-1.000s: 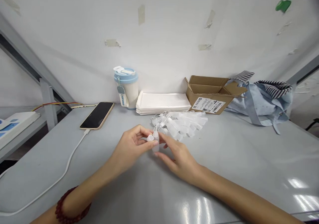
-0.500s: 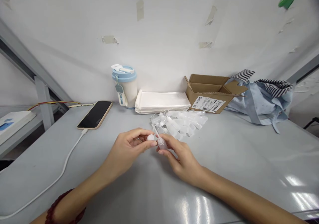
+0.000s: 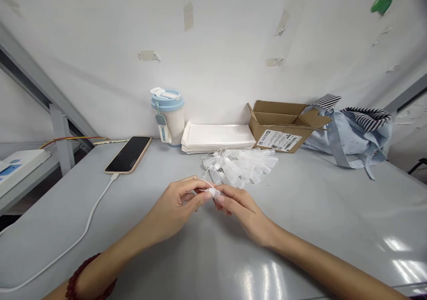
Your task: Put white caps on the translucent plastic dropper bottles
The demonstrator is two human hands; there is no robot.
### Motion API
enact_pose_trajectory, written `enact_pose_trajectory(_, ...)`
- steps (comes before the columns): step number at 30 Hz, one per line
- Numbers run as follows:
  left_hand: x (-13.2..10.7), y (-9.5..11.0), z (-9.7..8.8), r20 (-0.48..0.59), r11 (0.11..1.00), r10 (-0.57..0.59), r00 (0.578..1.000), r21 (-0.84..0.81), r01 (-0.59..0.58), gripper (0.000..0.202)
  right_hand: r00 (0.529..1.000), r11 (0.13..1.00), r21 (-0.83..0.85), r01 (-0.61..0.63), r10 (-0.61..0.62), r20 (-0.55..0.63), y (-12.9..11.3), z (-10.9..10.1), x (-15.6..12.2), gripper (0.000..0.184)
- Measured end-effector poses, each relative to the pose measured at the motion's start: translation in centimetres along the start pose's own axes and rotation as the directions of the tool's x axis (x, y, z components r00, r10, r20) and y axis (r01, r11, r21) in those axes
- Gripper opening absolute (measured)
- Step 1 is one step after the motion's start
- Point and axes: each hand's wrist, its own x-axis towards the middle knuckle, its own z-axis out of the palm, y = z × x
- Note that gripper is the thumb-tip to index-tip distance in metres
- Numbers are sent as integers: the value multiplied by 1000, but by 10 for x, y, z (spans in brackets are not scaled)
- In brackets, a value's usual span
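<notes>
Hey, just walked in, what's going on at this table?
Someone is working on a small plastic bottle, mostly hidden by fingers. The left hand pinches its white top; the right hand grips the body. Whether the top is seated, I can't tell. Beyond the hands lies a pile of similar bottles.

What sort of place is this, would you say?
Probably a workbench in a workshop or packing room: a pile of small translucent plastic bottles and an open, labelled cardboard box on a grey tabletop.
</notes>
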Motion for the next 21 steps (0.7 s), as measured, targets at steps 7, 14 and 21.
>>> enact_pose_trajectory(7, -1, 1, 4, 21, 994, -89, 996, -64, 90, 17, 995, 995, 19, -97, 96, 39, 1, 4, -2, 29)
enact_pose_trajectory(14, 0, 1, 8, 54, 990, -109, 993, -88, 113, 16, 989, 990, 11, -143, 143, 25, 3, 2, 0, 25)
enact_pose_trajectory(21, -1, -2, 5, 48, 997, -41, 998, -57, 44, 14, 979, 959, 198, -203, 196, 56, 2, 2, 0, 15)
